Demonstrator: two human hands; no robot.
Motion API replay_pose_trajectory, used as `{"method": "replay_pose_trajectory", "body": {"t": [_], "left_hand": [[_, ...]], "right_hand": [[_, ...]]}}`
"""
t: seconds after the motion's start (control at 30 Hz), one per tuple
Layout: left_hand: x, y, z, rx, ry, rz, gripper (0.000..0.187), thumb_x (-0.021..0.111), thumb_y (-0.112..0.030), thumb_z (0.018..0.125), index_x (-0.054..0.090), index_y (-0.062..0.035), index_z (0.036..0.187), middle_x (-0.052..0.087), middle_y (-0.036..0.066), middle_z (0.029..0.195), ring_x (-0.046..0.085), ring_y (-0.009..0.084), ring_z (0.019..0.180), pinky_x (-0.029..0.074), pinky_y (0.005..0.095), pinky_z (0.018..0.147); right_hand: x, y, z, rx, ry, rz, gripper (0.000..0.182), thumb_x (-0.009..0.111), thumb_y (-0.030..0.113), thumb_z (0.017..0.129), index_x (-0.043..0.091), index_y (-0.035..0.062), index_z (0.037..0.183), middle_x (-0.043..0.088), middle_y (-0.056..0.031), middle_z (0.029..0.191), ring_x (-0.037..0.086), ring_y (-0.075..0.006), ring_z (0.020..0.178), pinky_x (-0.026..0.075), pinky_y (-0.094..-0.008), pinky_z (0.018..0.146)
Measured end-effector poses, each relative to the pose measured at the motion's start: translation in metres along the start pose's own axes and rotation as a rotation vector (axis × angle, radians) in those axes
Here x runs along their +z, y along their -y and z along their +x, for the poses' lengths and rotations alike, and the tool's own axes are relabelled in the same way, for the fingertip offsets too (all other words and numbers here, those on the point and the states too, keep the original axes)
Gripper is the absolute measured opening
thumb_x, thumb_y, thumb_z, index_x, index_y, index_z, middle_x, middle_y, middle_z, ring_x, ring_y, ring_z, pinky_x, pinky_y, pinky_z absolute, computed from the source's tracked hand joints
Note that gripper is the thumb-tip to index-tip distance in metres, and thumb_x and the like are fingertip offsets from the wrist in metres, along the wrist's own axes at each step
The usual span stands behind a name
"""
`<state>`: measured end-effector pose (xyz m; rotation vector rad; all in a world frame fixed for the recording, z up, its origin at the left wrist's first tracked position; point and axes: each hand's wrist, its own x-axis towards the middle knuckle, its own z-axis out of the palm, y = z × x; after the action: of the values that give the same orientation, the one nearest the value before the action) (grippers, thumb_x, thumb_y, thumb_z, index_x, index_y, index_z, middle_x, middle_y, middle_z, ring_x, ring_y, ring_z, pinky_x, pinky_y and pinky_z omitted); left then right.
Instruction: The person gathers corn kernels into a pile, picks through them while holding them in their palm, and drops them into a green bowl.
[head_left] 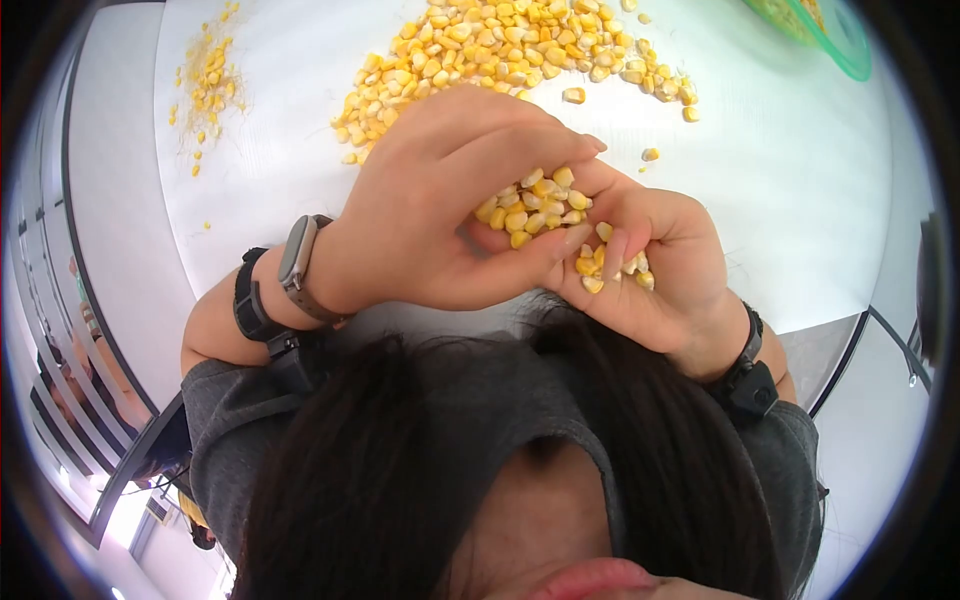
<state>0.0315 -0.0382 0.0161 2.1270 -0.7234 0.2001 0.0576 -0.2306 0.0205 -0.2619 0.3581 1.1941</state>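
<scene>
My left hand point(430, 200) curls over a handful of yellow corn kernels point(535, 205) and presses them against my right hand point(670, 270), which lies palm up and cupped beneath. More kernels point(612, 268) rest in the right palm near the left thumb. Both hands are held together above the white table point(790, 200), just in front of a large loose pile of kernels point(500, 50). A watch point(297, 255) and a black band are on my left wrist, and a black band point(750, 375) is on the right wrist.
A small scatter of yellow bits and crumbs point(205, 80) lies at the far left of the table. A green container rim point(835, 35) shows at the top right. A few stray kernels point(650, 154) lie near the hands. My hair and grey sleeves fill the bottom.
</scene>
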Motion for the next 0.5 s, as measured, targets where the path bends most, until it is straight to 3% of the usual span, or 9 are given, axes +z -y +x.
{"method": "replay_pose_trajectory", "body": {"t": [0.07, 0.3, 0.47, 0.5], "left_hand": [[-0.0009, -0.0006, -0.0001, -0.018, 0.009, -0.006, 0.043, 0.069, -0.009, 0.068, 0.061, -0.0024, 0.109, 0.066, 0.01, 0.103, 0.061, 0.0254, 0.087, 0.047, 0.0329, 0.077], [-0.0008, 0.0032, -0.0016, 0.009, 0.001, 0.03, 0.042, 0.067, -0.009, 0.069, 0.061, -0.0023, 0.109, 0.066, 0.01, 0.102, 0.061, 0.0255, 0.087, 0.047, 0.0328, 0.077], [-0.0021, 0.0038, -0.0011, 0.005, 0.028, 0.031, 0.039, 0.064, -0.011, 0.072, 0.06, -0.0019, 0.109, 0.066, 0.01, 0.103, 0.061, 0.0261, 0.087, 0.047, 0.033, 0.078], [-0.0025, 0.0038, -0.0012, 0.008, 0.033, 0.026, 0.038, 0.064, -0.011, 0.073, 0.06, -0.0019, 0.109, 0.066, 0.011, 0.104, 0.061, 0.0264, 0.088, 0.047, 0.0333, 0.078]], "right_hand": [[-0.0005, 0.0002, 0.0001, 0.0, 0.084, 0.036, 0.055, 0.041, -0.003, 0.069, 0.045, -0.0065, 0.123, 0.048, -0.0188, 0.126, 0.046, -0.0277, 0.12, 0.038, -0.0358, 0.103], [0.0025, -0.0016, 0.0019, -0.037, 0.091, 0.012, 0.054, 0.043, -0.003, 0.067, 0.045, -0.0091, 0.121, 0.049, -0.0195, 0.126, 0.048, -0.0266, 0.116, 0.039, -0.0341, 0.101], [0.0013, -0.0008, 0.0, -0.014, -0.035, 0.005, 0.046, 0.043, -0.002, 0.067, 0.05, -0.0086, 0.112, 0.051, -0.0188, 0.118, 0.051, -0.0227, 0.106, 0.042, -0.033, 0.095], [-0.0005, -0.0011, 0.0007, -0.019, -0.007, -0.021, 0.04, 0.043, -0.001, 0.072, 0.051, -0.0077, 0.111, 0.052, -0.0177, 0.115, 0.051, -0.0223, 0.104, 0.043, -0.0336, 0.094]]}}
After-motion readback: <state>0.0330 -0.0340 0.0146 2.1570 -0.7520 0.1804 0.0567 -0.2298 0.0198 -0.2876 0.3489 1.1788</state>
